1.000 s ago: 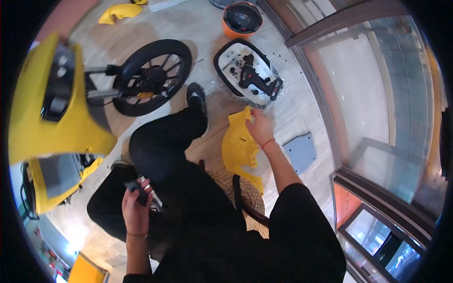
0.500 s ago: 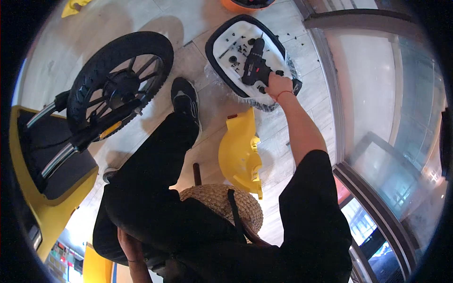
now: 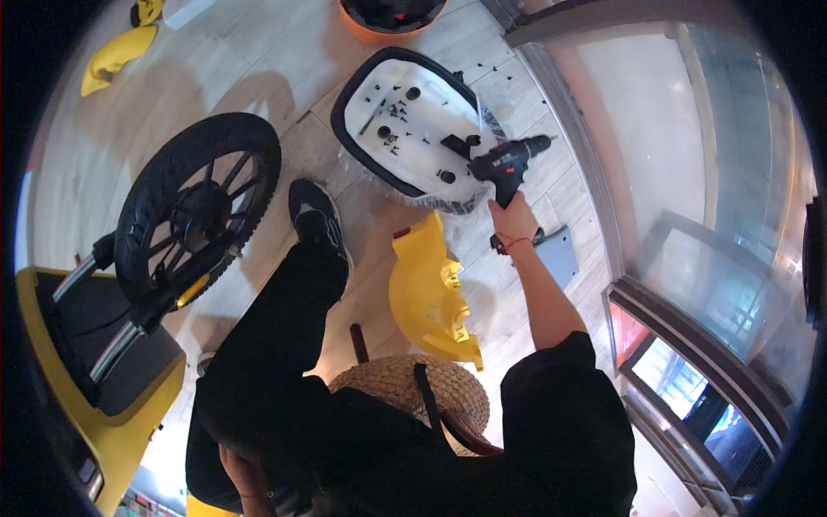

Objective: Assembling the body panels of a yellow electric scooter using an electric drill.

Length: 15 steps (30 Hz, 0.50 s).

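My right hand [image 3: 517, 220] is closed round the grip of a black cordless drill [image 3: 508, 164], whose bit points right. The drill is held by the right edge of an upturned pan [image 3: 439, 142] with a white inside, a thick black rim and clear plastic wrap. Several dark screws [image 3: 398, 110] and small round black parts [image 3: 384, 133] lie in the pan. Near my wrist, a flat grey piece [image 3: 560, 258] rests on the floor. My left hand [image 3: 244, 474] is low at the left against my black-trousered leg, its fingers hidden.
A black-tyred wheel [image 3: 200, 215] on a yellow vehicle [image 3: 52, 319] stands at the left. A curved yellow panel [image 3: 422, 293] lies before a woven stool [image 3: 379, 379]. Beyond the pan is an orange-rimmed tub [image 3: 388, 30]. Glass doors [image 3: 637, 155] line the right; yellow parts [image 3: 116, 56] lie far left.
My right hand has lifted the drill from over the pan toward the right, turning its bit rightward. The grey piece has come into sight, and the whole view has shifted slightly.
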Available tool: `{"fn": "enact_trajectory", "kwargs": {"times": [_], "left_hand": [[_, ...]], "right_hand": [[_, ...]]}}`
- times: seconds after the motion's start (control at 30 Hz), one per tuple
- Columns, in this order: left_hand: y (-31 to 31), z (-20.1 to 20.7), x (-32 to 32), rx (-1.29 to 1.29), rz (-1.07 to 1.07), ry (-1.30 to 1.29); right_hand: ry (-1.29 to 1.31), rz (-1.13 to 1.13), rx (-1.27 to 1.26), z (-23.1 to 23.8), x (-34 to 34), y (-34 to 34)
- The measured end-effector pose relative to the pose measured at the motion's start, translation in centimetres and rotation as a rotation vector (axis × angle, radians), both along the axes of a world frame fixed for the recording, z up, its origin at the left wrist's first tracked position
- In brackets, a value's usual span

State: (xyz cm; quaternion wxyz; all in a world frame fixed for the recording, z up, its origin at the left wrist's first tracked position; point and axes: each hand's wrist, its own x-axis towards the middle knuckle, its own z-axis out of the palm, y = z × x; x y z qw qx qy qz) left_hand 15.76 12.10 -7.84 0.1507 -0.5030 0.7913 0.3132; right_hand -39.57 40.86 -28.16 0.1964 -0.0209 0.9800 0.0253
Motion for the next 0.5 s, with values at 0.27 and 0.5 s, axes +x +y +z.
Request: {"fn": "enact_trajectory", "kwargs": {"times": [0.27, 0.5], "left_hand": [[0.4, -1.0, 2.8, 0.232, 0.192, 0.064], [1.0, -0.3, 0.9, 0.194, 0.350, 0.051]], "right_hand": [[0.107, -0.504, -0.481, -3.6, 4.3, 0.0], [0.195, -0.403, -0.487, -2.1, 9.2, -4.9]]}}
